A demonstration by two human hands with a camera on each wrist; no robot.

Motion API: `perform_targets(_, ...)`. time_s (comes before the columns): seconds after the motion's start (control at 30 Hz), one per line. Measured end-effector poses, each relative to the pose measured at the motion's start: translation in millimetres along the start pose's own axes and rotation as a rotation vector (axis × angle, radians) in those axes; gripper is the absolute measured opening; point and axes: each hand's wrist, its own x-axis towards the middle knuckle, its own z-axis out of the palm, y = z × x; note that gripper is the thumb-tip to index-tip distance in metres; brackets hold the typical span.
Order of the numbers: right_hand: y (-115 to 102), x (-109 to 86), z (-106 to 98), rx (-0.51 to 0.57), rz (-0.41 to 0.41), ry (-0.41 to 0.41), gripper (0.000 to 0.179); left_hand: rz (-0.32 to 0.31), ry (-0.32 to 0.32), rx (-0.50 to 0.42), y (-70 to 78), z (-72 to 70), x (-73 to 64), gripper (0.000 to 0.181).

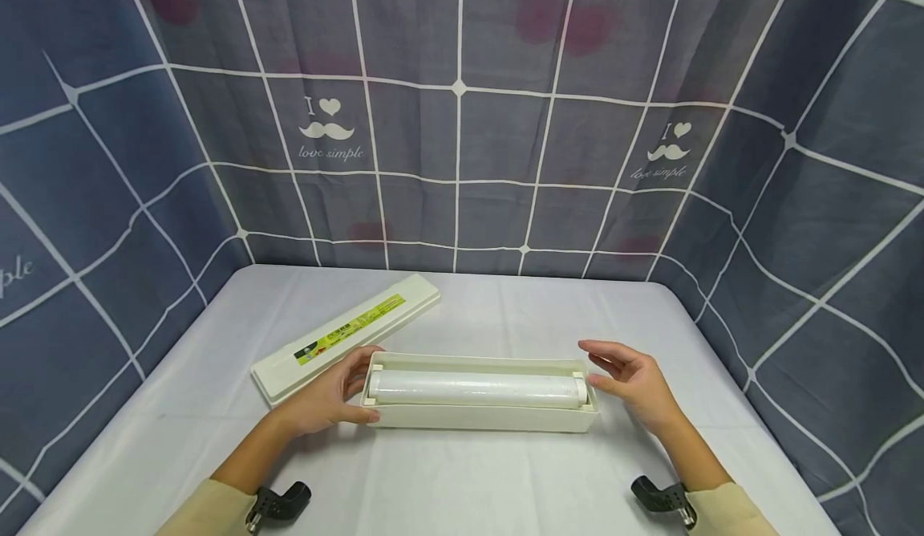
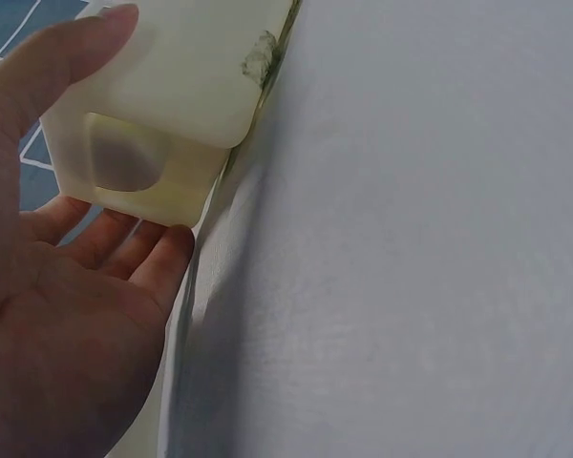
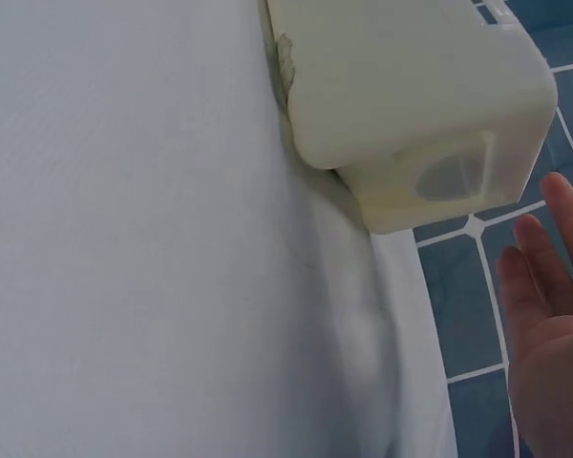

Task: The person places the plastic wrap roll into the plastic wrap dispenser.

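Note:
A long cream-white plastic box (image 1: 484, 419) stands on the white table, its top uncovered. A roll of clear plastic wrap (image 1: 476, 389) lies lengthwise inside it. My left hand (image 1: 326, 395) holds the box's left end, thumb on the front face and fingers around the far side. In the left wrist view, the thumb presses the wall of the box (image 2: 172, 76) and the fingertips touch its end. My right hand (image 1: 635, 383) is beside the right end with fingers spread. The right wrist view shows that hand (image 3: 554, 324) apart from the box (image 3: 411, 105).
A cream lid (image 1: 393, 321) with a green label (image 1: 350, 330) lies slantwise behind the box at the left, close to my left hand. The white-covered table (image 1: 484, 488) is bordered at the back and sides by a dark checked curtain (image 1: 498, 135).

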Motion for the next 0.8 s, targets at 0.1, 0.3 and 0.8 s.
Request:
perform_targets(0.1,4.4,-1.9,-1.5,-0.002,-0.004,-0.020,0.053,0.005,-0.002,-0.006,0.6,0.3,0.3,0.099)
perform_targets(0.3,9.3,-4.9,-3.0,0.016,-0.004,-0.067,0.060,0.000,0.008,-0.017,3.0,0.6,0.4,0.102)
perform_targets(0.8,16.2,-10.6,-4.0,0.009,0.038,-0.175,0.076,0.009,0.016,-0.023,2.3,-0.1,-1.4,0.109)
